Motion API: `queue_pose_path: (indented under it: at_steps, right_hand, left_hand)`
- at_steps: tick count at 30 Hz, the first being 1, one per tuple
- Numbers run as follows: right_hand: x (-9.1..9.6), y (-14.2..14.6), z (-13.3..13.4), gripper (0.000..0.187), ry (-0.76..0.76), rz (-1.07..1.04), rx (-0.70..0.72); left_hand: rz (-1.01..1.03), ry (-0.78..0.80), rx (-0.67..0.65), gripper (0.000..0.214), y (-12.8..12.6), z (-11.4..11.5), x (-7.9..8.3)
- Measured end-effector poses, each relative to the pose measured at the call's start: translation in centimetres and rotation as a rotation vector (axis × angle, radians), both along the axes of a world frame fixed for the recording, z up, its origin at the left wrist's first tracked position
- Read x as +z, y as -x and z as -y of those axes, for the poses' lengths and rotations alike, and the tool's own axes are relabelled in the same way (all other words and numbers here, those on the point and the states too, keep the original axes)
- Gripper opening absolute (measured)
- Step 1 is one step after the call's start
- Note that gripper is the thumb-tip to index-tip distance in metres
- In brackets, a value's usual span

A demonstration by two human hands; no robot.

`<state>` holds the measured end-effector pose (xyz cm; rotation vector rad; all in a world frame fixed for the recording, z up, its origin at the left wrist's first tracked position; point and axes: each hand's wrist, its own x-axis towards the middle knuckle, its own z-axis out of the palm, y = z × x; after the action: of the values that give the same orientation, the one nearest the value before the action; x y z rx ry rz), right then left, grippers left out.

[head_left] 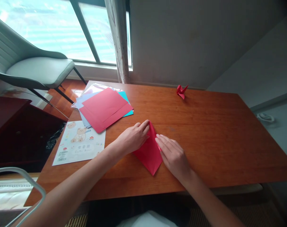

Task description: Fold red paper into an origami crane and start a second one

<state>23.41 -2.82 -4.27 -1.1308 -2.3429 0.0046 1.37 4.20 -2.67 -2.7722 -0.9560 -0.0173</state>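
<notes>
A red sheet of paper (149, 154), folded into a pointed shape, lies on the wooden table (216, 138) in front of me. My left hand (133, 137) rests on its upper left edge with the fingers pressed together near the top point. My right hand (173, 154) lies flat on its right edge, fingers stretched out along the fold. A small folded red paper crane (181, 91) stands near the table's far edge, apart from both hands.
A stack of coloured sheets, red on top (105, 108), lies at the table's far left. A printed bear card (79, 142) lies nearer me on the left. A grey chair (34, 67) stands by the window. A wall runs behind the table.
</notes>
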Motion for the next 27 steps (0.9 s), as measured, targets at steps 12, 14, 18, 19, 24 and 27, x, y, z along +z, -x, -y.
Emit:
queue_pose_path:
  at_steps: [12,14,18,19,24,27]
  right_hand:
    - [0.25,-0.54,-0.72,0.031,-0.094,0.168,0.171]
    - [0.32,-0.46,-0.75,0.030,-0.098,0.181,0.174]
    - [0.39,-0.06,-0.71,0.029,-0.095,0.194,0.177]
    - [0.40,0.04,-0.70,0.029,-0.093,0.194,0.177]
    - [0.35,0.25,-0.66,0.028,-0.085,0.187,0.190]
    - [0.30,0.20,-0.68,0.029,-0.073,0.188,0.196]
  left_hand:
    - [-0.034,-0.054,-0.032,0.037,-0.05,0.32,-0.04]
    - [-0.050,-0.056,-0.039,0.037,-0.07,0.36,0.06]
    - [-0.063,-0.054,-0.065,0.036,0.01,0.38,0.00]
    - [-0.065,-0.054,-0.069,0.036,0.04,0.38,-0.04]
    - [-0.074,-0.062,-0.069,0.036,0.05,0.40,-0.06]
    - [-0.072,-0.050,-0.066,0.037,0.01,0.41,0.07]
